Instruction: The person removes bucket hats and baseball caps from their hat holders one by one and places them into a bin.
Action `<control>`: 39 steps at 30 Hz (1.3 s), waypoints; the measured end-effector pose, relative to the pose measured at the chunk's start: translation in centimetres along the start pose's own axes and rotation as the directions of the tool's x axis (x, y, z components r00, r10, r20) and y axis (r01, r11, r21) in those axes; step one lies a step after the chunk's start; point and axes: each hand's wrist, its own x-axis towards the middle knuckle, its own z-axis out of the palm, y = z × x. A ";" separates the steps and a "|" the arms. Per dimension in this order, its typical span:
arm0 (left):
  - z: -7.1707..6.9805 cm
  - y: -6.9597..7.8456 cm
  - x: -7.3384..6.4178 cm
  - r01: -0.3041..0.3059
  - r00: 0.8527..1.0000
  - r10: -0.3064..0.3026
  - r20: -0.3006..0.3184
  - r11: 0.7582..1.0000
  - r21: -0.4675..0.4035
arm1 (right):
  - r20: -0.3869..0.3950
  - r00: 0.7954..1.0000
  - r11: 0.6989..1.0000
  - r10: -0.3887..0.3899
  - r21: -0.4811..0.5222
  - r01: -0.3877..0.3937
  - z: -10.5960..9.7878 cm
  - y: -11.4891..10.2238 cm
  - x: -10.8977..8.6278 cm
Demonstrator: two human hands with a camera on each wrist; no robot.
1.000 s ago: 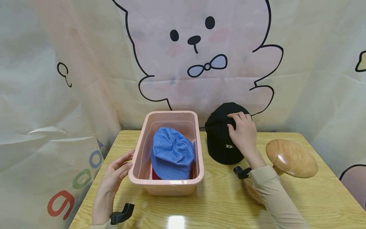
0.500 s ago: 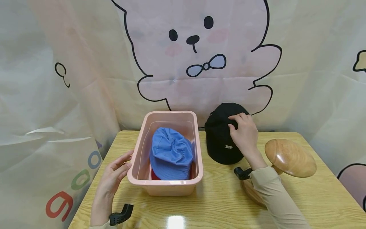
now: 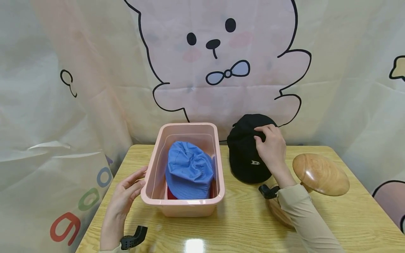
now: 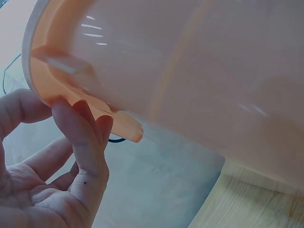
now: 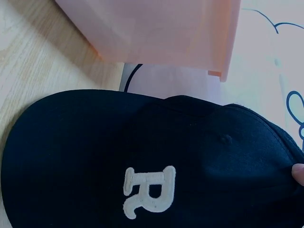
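Observation:
My left hand [image 3: 124, 195] pinches the rim of a pink plastic bin [image 3: 153, 179] at its left side, fingertips tucked under the edge in the left wrist view. Inside the bin lies a blue cap [image 3: 190, 170], crumpled at the crown, over something red [image 3: 172, 195]. To the bin's right, my right hand [image 3: 271, 147] pinches the crown of a black baseball cap [image 3: 243, 154]. Its pale letter R [image 5: 154, 192] faces up in the right wrist view, brim toward the near side. Only one fingertip [image 5: 298, 174] of that hand shows there.
A wooden stand with a rounded top [image 3: 321, 174] rises at the right, its base partly behind my right sleeve [image 3: 305, 211]. All this is on a wooden table [image 3: 240, 228]. A printed curtain [image 3: 227, 98] hangs right behind the table's back edge.
The black cap has shifted slightly and tilted a little under my right hand. My left hand and the bin keep their places.

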 end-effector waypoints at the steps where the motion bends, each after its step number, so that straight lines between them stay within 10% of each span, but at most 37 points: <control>1: 0.0 0.0 0.0 0.000 1.000 0.000 0.000 1.000 0.000 | -0.004 1.000 1.000 0.004 0.009 -0.004 0.0 -0.1 0.0; 26: 0.1 0.2 0.0 0.037 0.999 -0.036 -0.029 0.999 0.036 | 0.000 0.985 0.979 0.175 0.103 -0.174 -1.3 -1.5 4.1; 39: 0.1 0.1 0.0 0.035 0.999 -0.034 -0.027 0.999 0.036 | 0.076 0.997 0.997 0.034 0.068 -0.039 -1.0 -2.4 4.7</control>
